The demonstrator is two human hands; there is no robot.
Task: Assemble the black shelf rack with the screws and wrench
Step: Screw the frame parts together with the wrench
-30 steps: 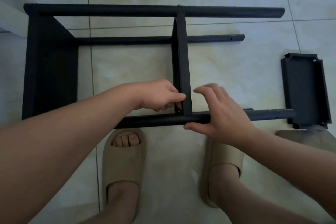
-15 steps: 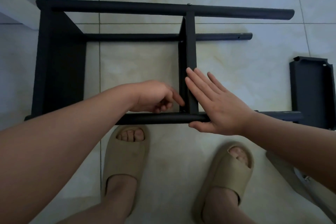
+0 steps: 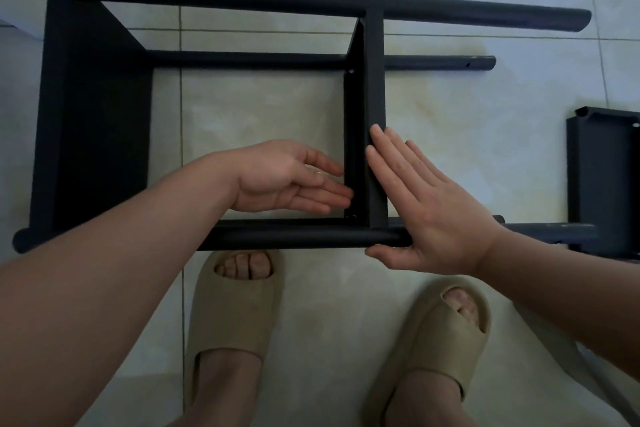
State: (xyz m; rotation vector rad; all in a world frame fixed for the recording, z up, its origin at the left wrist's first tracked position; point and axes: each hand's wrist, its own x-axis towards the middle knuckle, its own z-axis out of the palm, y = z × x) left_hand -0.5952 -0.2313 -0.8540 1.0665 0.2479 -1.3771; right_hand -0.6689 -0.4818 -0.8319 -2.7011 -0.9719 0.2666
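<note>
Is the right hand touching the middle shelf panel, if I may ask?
Touching. The head view shows the right hand flat against the middle shelf panel.

Right edge crops the loose shelf panel (image 3: 606, 184); the right hand (image 3: 433, 208) covers part of the near pole (image 3: 294, 236).

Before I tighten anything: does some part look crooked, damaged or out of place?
Nothing looks damaged. The middle shelf sits square between the poles; one loose shelf lies on the floor at the right, not yet mounted.
</note>
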